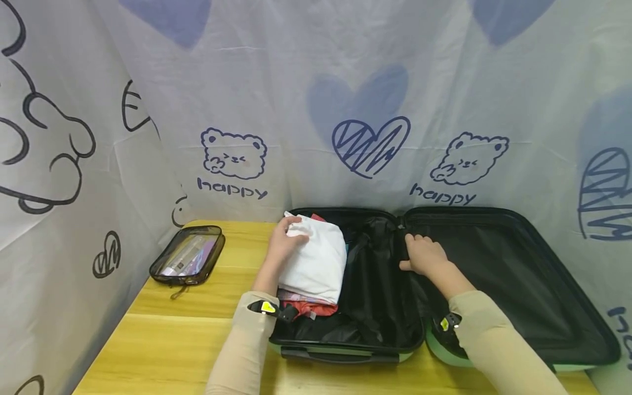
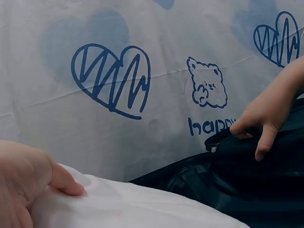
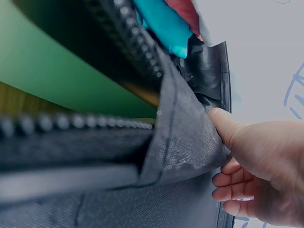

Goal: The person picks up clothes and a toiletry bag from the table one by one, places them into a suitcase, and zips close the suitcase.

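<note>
An open green suitcase (image 1: 345, 351) lies on the yellow table (image 1: 163, 351). A folded white cloth (image 1: 318, 260) tops red and pink clothes (image 1: 308, 307) in its left half. My left hand (image 1: 285, 241) grips the cloth's far left corner, fingers curled over the edge. Its thumb (image 2: 64, 183) presses on the white cloth (image 2: 142, 204). My right hand (image 1: 422, 255) is at the hinge and pinches the black lining flap (image 1: 380, 274). In the right wrist view my right hand (image 3: 247, 166) has its thumb on the dark lining flap (image 3: 183, 142), fingers curled behind. My right hand (image 2: 266, 118) also shows on the black fabric (image 2: 228, 180).
A clear black-trimmed toiletry pouch (image 1: 187, 255) lies on the table to the left of the case. The case's right half (image 1: 513, 274) is lined in black. A printed curtain (image 1: 345, 99) closes in the back and both sides. A teal item (image 3: 161, 23) lies beside the green shell (image 3: 47, 61).
</note>
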`<state>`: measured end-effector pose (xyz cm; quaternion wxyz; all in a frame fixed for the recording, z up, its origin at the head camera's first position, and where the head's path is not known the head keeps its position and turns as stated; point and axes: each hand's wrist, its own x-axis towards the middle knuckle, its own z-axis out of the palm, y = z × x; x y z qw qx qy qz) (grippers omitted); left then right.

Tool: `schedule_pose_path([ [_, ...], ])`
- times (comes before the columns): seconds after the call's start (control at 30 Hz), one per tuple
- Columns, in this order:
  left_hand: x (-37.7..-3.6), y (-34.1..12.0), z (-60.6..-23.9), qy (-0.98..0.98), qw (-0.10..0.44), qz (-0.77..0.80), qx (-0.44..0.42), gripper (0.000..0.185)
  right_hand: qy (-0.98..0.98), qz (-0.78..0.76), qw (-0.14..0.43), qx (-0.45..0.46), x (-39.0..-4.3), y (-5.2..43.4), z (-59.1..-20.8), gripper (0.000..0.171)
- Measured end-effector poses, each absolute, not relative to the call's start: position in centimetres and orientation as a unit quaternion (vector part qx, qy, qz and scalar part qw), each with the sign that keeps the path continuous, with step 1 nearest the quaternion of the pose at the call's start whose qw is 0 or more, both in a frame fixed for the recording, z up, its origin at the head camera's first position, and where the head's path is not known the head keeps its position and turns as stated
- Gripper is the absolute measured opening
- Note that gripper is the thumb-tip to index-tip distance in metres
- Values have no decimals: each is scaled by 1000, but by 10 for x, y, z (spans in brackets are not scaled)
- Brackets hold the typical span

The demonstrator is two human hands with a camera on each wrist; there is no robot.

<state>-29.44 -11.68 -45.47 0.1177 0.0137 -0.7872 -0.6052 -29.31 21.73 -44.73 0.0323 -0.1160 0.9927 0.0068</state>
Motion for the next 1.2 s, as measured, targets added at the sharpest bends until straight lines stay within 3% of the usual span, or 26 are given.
schedule_pose_path([
  [0.27, -295, -118, -464, -846, 61, -530, 14, 41, 993, 5, 28, -118, -292, 217, -447, 78],
  [0.73, -296, -109, -470, -923, 11, -385, 26, 56, 992, 4, 27, -120, -290, 217, -444, 77],
  [0.97, -294, -101, -470, -934, 64, -349, 42, 48, 993, -1, 23, -115, -290, 217, -443, 77],
  [1.2, -295, -97, -471, -930, 196, -309, 24, 48, 993, -1, 29, -112, -291, 217, -447, 79],
])
